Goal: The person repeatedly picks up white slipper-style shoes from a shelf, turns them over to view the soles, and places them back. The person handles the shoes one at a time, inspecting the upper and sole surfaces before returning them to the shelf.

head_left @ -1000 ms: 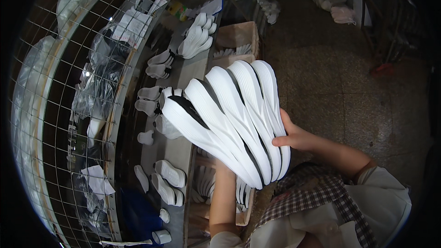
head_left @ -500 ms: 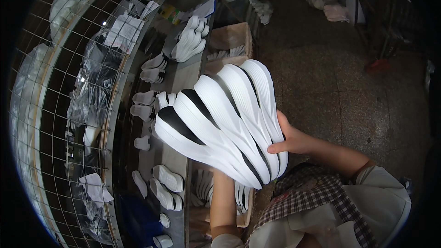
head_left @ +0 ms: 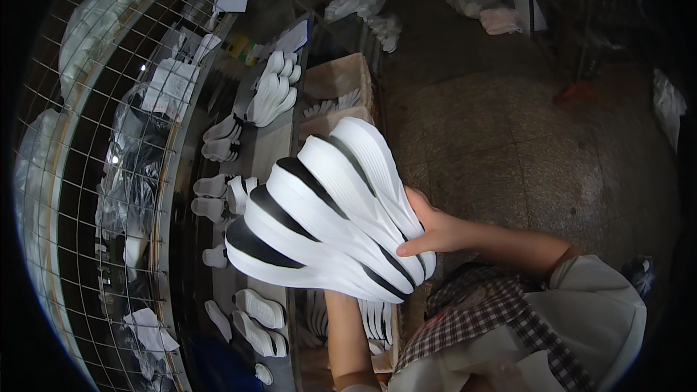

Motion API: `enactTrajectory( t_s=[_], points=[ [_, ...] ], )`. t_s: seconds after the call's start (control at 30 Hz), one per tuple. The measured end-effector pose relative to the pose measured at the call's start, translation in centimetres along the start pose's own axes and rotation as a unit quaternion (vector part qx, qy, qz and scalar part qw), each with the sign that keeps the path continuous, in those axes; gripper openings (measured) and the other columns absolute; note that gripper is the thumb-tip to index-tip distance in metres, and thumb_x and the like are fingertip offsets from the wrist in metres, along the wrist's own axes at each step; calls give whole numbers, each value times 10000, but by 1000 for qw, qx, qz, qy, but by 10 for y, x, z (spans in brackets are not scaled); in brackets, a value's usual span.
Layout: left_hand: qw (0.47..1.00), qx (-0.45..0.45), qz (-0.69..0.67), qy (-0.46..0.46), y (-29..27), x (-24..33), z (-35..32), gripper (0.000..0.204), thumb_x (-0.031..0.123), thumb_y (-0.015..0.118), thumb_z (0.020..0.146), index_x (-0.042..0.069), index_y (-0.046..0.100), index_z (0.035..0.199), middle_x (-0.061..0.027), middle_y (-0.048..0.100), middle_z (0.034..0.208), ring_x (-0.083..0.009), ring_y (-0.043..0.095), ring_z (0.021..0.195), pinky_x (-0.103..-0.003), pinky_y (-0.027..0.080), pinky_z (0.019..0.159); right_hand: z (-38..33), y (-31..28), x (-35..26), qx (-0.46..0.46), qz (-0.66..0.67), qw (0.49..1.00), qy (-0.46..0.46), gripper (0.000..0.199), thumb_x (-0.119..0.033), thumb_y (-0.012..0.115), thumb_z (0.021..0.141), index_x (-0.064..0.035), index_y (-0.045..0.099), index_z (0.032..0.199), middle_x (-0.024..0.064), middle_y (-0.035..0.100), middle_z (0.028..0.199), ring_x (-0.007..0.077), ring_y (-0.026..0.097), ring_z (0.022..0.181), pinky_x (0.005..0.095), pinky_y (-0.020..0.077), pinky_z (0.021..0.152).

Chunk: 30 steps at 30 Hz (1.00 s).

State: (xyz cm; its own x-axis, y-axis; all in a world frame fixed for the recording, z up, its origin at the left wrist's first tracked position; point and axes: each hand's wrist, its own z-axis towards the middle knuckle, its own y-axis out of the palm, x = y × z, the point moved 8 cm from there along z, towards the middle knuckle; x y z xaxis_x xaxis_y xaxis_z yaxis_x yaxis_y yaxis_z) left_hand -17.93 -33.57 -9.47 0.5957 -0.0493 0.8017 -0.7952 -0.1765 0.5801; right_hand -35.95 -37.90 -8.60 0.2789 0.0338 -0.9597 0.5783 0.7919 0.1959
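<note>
Wire mesh (head_left: 98, 149) stands beyond the left edge of the tabletop (head_left: 282, 147), where small pale soles (head_left: 210, 186) sit in a row; a nested stack of soles (head_left: 272, 101) lies toward its far end, and a loose pair (head_left: 260, 310) toward its near end. Across the right edge, as seen from above, spreads a fan of five white soles (head_left: 308, 207), splayed wide at the left and bunched at the lower right. The left forearm (head_left: 347, 337) runs up under it; that hand is hidden, so I cannot tell how its fingers stand. Crates (head_left: 334, 76) holding more soles line the right edge. At the bunched end, the right hand (head_left: 434, 232) grips, thumb over the front, other fingers behind. The leftmost sole could slide out, since the visible thumb presses only at the right; a low swing leftward could knock the soles on the tabletop.
</note>
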Motion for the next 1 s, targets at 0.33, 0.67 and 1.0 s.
enactTrajectory(
  t_s=[0.33, 0.67, 1.0],
  points=[
    [1000, 0, 1, 5, 0, -5, -7, 562, 314, 507, 936, -22, 357, 1361, -184, 500, 1297, -296, 528, 1154, -398, 454, 971, 9, -7, -11, 1, 37, 999, -35, 990, -269, 764, 701, 24, 167, 1435, 226, 331, 1379, 314, 348, 1285, 419, 299, 1061],
    [1000, 7, -2, 22, -5, -15, -28, 556, 314, 499, 940, -20, 358, 1361, -183, 498, 1300, -293, 525, 1156, -396, 451, 973, 19, -21, 12, -17, -52, 998, 28, 982, -241, 780, 677, 7, 188, 1421, 214, 321, 1399, 295, 337, 1307, 402, 297, 1073],
    [999, 27, -13, 35, -17, -39, -61, 551, 314, 491, 943, -19, 359, 1361, -182, 495, 1303, -291, 522, 1159, -394, 448, 975, 38, -24, 8, -57, -109, 992, -16, 951, -180, 758, 689, -27, 179, 1427, 206, 334, 1406, 321, 323, 1323, 428, 296, 1081]
  ],
)
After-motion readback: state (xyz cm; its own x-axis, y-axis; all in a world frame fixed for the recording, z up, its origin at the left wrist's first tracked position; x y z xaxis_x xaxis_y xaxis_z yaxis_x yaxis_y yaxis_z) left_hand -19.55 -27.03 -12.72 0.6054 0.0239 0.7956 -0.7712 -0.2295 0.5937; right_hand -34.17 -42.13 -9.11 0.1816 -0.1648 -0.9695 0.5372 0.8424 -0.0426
